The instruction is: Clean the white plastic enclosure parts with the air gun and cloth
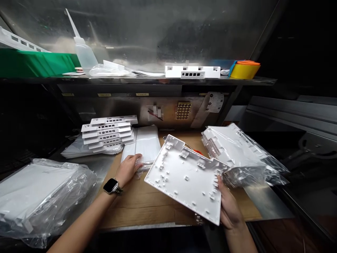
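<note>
My right hand (228,203) grips a white plastic housing cover (184,181) by its right edge, tilted so that its inner side with clips and posts faces me. The cover is held above the brown cardboard (137,203). My left hand (131,169), with a watch on the wrist, is at the near end of a stack of clear plastic bags (147,140). Its thumb and fingers are closed on the edge of the bags; how many it pinches I cannot tell. Something orange-red (198,152) shows partly behind the cover.
Bagged white covers lie at the right (237,147) and in a large plastic wrap at the left (39,193). Stacked white covers (107,133) stand at the back left. The metal shelf (147,81) holds a squeeze bottle (85,54), a green bin (39,63) and a yellow tape roll (244,70).
</note>
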Motion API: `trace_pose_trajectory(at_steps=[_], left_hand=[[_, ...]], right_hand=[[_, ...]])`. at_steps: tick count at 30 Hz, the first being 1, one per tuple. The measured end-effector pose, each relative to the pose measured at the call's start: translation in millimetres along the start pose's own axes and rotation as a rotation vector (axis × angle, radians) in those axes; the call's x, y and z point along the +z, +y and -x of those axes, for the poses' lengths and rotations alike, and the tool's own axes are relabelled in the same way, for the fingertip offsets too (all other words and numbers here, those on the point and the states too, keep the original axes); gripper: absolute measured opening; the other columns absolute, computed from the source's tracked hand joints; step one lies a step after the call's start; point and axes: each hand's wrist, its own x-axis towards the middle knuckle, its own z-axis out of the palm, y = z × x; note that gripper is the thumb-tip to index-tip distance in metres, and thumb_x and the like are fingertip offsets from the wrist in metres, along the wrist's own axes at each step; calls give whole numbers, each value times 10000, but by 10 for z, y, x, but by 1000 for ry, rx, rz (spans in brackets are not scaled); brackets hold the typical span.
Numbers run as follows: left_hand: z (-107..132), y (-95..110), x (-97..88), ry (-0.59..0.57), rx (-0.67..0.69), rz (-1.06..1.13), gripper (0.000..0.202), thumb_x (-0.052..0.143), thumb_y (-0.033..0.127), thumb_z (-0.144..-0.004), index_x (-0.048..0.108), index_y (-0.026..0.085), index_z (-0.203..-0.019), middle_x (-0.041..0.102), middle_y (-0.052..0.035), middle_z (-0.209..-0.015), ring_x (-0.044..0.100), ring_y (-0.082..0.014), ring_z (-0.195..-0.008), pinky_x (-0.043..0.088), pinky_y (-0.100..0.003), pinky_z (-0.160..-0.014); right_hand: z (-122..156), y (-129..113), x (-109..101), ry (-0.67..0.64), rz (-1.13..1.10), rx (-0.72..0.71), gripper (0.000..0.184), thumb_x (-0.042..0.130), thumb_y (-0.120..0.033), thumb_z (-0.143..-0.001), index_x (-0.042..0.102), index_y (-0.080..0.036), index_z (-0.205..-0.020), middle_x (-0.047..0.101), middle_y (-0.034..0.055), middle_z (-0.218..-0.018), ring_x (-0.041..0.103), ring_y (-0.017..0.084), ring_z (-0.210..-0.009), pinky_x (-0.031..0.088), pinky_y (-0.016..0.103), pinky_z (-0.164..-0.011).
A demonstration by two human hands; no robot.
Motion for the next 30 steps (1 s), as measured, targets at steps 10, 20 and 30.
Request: trace_pose_trajectory(at_steps=[10,20,30], left_hand=[[-302,-69,-164,-70,40,-109,405,733,492,-802,490,263,-1031,782,-70,-920,706,-333,-946,494,-441,-854],[-306,-130,-153,-185,161,-138,409,806,410,-804,637,194,-1107,706,-73,-1082,658,-267,-1028,507,-494,-963],[-439,-248,-200,-152,57,11,294,721,360,-921,634,158,-1115,694,-30,-948,684,-212,-888,566,-442,-873]], right_hand=[[71,-50,-52,102,12,-85,681,730,-612,-837,624,-208,-1375,720,123,-1313,648,350,-1273,548,510,-1062],[-35,108,-204,183,10,-62,687,768,-543,-832,589,-229,-1417,693,87,-1366,663,301,-1262,632,397,-945],[-42,150,-325,170,92,-93,748,786,-548,-825,553,-241,-1466,727,67,-1306,711,295,-1182,637,391,-956]])
